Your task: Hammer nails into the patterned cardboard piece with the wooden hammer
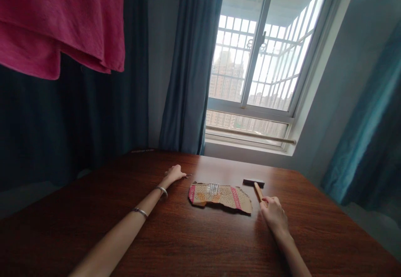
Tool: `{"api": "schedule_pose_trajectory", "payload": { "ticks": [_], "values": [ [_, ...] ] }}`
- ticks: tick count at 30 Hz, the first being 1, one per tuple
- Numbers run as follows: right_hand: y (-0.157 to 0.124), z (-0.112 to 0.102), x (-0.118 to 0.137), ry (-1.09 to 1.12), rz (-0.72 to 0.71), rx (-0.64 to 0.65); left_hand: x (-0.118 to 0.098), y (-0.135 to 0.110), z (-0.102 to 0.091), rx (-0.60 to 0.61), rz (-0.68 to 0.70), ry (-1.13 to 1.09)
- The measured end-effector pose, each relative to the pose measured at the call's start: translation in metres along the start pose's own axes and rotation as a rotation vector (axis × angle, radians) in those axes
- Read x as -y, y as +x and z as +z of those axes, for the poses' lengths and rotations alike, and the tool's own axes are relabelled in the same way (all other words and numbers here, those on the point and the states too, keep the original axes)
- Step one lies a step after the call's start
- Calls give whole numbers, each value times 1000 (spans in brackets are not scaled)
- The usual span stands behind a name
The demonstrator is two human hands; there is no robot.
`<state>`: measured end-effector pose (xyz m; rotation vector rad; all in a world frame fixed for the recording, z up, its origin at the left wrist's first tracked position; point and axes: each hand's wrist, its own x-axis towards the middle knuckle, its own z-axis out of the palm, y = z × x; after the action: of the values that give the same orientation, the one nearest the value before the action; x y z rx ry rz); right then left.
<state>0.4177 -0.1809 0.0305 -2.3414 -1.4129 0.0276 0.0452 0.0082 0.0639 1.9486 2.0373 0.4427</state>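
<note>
My right hand [274, 213] is wrapped round the wooden handle of a hammer [257, 187]. The hammer's long dark head lies at the far end, on or just over the tabletop. Farther left, my left hand [174, 172] rests low on the table with its fingers drawn together. Thin metal bits that look like nails [188, 176] show at its fingertips; what the fingers hold is too small to make out. Between both hands lies a torn piece of cardboard [225, 201] with pink bands and many small holes. Several nails [214, 188] stand upright in a group near its back edge.
The brown wooden table [194, 243] spans the foreground. Behind it are a barred window [250, 80], a horizontal rail [250, 133] and blue curtains [188, 72]. A pink cloth [78, 22] hangs at the upper left. Another blue curtain [366, 130] hangs on the right.
</note>
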Motion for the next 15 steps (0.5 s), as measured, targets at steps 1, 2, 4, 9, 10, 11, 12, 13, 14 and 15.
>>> {"api": "schedule_pose_trajectory", "payload": {
  "ticks": [1,2,4,9,10,11,12,13,14,15],
  "values": [
    [0,0,0,1,3,2,1,1,0,8,-4,6],
    [0,0,1,2,5,3,2,3,1,21,-9,12],
    [1,0,1,3,9,8,5,8,4,55,-18,20],
    [1,1,1,14,5,16,13,21,9,106,0,7],
    [0,1,1,17,4,16,14,22,9,107,5,4],
    [0,1,1,19,2,16,15,23,9,106,8,5],
    [0,1,0,21,1,15,15,24,9,102,10,11],
    [-1,1,0,22,1,15,16,24,8,97,9,21],
    [-1,2,0,22,3,15,16,24,8,93,8,33],
    [-1,2,0,22,6,15,15,24,7,91,6,43]
  ]
}}
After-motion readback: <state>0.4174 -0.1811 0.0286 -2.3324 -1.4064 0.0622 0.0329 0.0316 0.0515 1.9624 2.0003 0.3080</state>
